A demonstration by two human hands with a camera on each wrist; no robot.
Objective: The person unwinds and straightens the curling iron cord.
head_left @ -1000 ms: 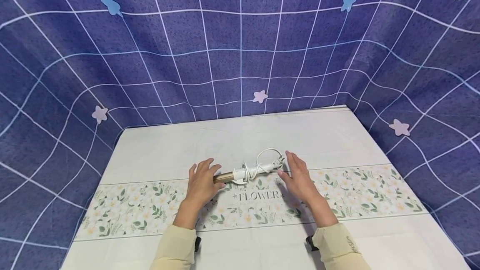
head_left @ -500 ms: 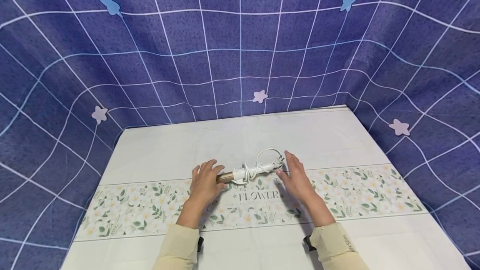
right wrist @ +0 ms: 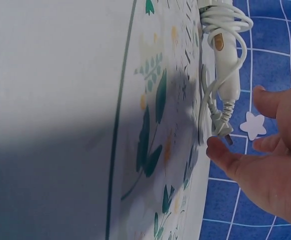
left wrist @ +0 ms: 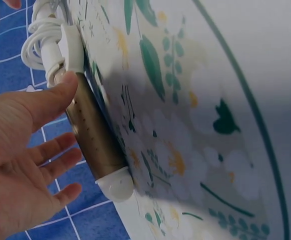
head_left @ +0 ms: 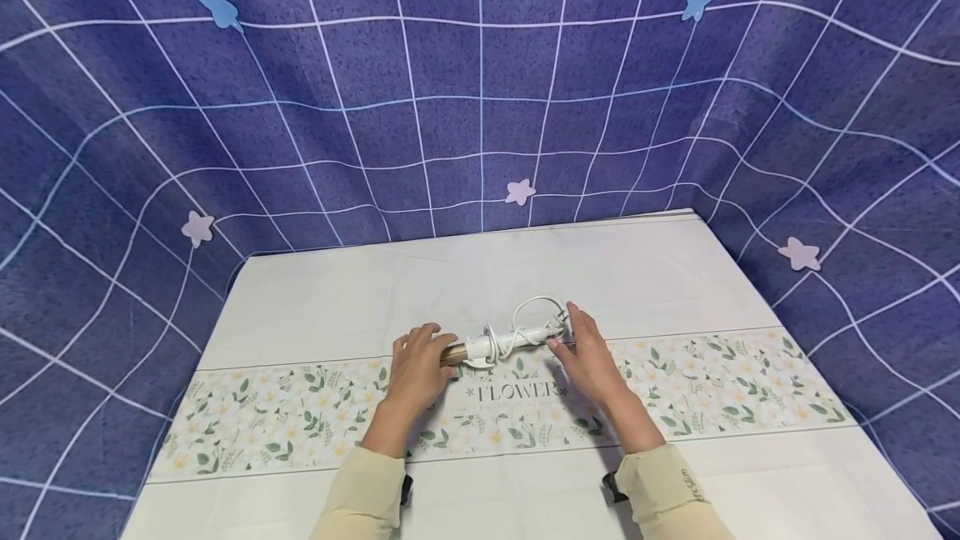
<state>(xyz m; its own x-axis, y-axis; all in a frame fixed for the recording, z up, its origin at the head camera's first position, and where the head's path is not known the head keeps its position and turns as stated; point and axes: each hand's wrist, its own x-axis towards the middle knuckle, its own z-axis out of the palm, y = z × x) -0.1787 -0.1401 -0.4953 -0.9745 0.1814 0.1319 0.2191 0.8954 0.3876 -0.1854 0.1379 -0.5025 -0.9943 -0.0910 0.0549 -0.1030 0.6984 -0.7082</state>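
A curling iron with a gold barrel and a white handle lies crosswise on the tablecloth, its white cord wound round the handle. My left hand is at the barrel end, thumb and fingers spread to either side of it. In the left wrist view those fingers look relaxed; whether they touch the barrel I cannot tell. My right hand stands beside the handle end, fingers extended and thumb apart, close to the plug. In the right wrist view nothing is held in it.
A white tablecloth with a floral band and the word FLOWER covers the table. Behind and at both sides hangs a blue curtain with grid lines and stars.
My left hand has slid rightward along the barrel, covering more of it. The right hand has shifted slightly left toward the plug. The curling iron has stayed in place.
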